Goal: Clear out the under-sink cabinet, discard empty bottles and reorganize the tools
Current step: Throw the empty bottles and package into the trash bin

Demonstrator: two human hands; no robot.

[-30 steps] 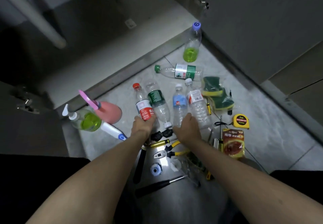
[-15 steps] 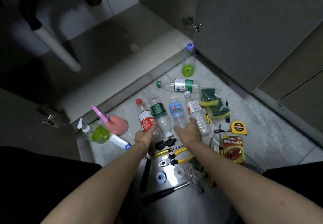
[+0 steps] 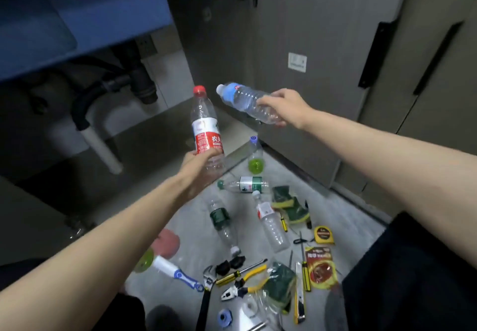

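— Two empty bottles were up off the floor. What could have gone wrong?

— I judged the thin plastic could buckle and slip, dropping onto the pliers [image 3: 244, 285] and bottles lying below.

— And your fingers?

— My left hand [image 3: 200, 167] was curled round the base of the red-label bottle [image 3: 205, 130], held upright; my right hand [image 3: 282, 105] clasped the blue-label bottle [image 3: 245, 101] near its bottom, tipped sideways before the cabinet door [image 3: 296, 21].

Clear glossy plastic bottles [image 3: 271, 223], glossy paper label [image 3: 207, 141], smooth grey marbled floor [image 3: 335, 217], yellow plastic-handled pliers [image 3: 245, 285].
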